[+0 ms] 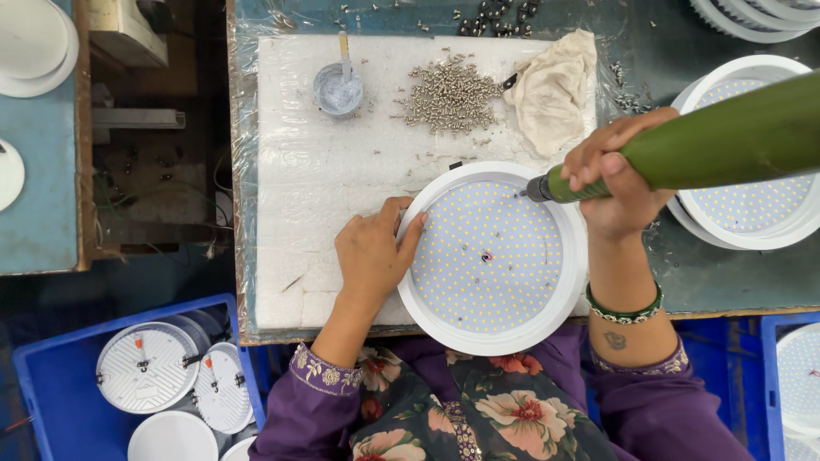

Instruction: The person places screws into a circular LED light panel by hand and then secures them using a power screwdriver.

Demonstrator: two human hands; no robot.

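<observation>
A round white lamp housing (491, 256) with a dotted light panel lies on a white foam pad (316, 171) in front of me. My left hand (373, 250) rests on its left rim, fingers gripping the edge. My right hand (617, 173) grips a green electric screwdriver (709, 141), held nearly level, its tip touching the panel's upper right edge near the rim.
A pile of small screws (451, 92), a small grey cup (336, 89) with a stick and a crumpled cloth (553, 87) lie at the pad's far side. More round lamp panels (752, 213) stack at right. A blue crate (51, 376) at lower left holds lamp backs.
</observation>
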